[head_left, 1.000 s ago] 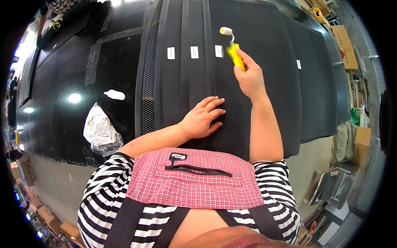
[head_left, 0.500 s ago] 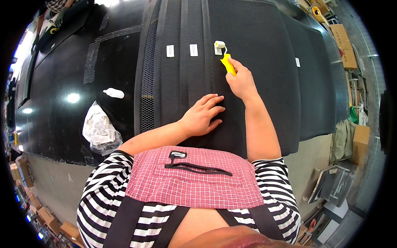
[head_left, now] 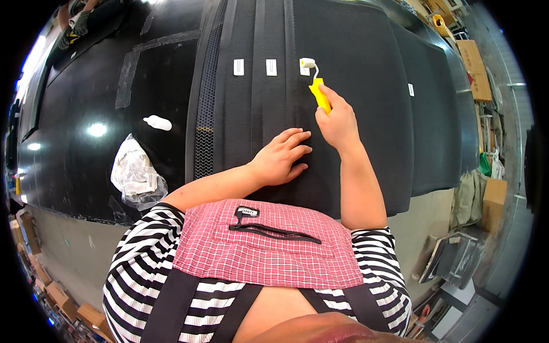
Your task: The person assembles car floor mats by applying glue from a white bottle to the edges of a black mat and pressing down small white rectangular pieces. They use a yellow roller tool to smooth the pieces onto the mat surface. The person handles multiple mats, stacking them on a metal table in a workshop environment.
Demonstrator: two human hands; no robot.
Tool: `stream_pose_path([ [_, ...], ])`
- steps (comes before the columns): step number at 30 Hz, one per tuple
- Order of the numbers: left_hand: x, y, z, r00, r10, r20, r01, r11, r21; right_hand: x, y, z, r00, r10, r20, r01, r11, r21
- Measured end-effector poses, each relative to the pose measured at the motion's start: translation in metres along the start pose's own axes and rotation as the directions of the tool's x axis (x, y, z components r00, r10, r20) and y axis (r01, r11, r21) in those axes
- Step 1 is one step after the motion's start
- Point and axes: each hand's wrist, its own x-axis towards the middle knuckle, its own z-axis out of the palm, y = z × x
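Note:
My right hand (head_left: 338, 121) is closed round the yellow handle of a small hand roller (head_left: 321, 95). The roller's white head rests over a white label (head_left: 305, 71) and hides part of it. My left hand (head_left: 281, 157) lies flat on a stack of black textured sheets (head_left: 354, 74), fingers spread, holding nothing. Two more white labels, one in the middle (head_left: 271, 67) and one further left (head_left: 239, 67), sit on the overlapping strips of the stack. Another small label (head_left: 411, 90) shows on the right-hand sheet.
Left of the sheets, the shiny black table (head_left: 74, 171) carries a white squeeze bottle (head_left: 158, 122) and a clear plastic bag (head_left: 135, 174) with pale contents. A strip of black mesh (head_left: 205, 128) runs along the stack's left edge. Cardboard boxes (head_left: 474, 68) stand beyond the right side.
The roller stays at the same label, its handle and my right hand sitting slightly lower. My left hand keeps its place. The whole view has shifted a little.

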Motion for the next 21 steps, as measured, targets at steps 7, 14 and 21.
stream_pose_path([
  [7, 0.001, 0.002, -0.004, 1.000, 0.002, -0.006, -0.002, 1.000, 0.011, -0.019, 0.001, 0.012, 0.998, 0.010, 0.060, 0.000, 0.986, -0.166],
  [14, -0.002, -0.003, 0.000, 1.000, 0.017, -0.017, -0.017, 1.000, 0.002, -0.029, -0.013, 0.002, 0.997, -0.030, 0.068, 0.039, 0.991, -0.127],
  [21, -0.007, -0.012, 0.016, 0.999, 0.053, -0.005, -0.053, 0.999, 0.013, -0.011, -0.075, 0.042, 0.979, 0.077, 0.189, -0.045, 0.984, -0.170],
])
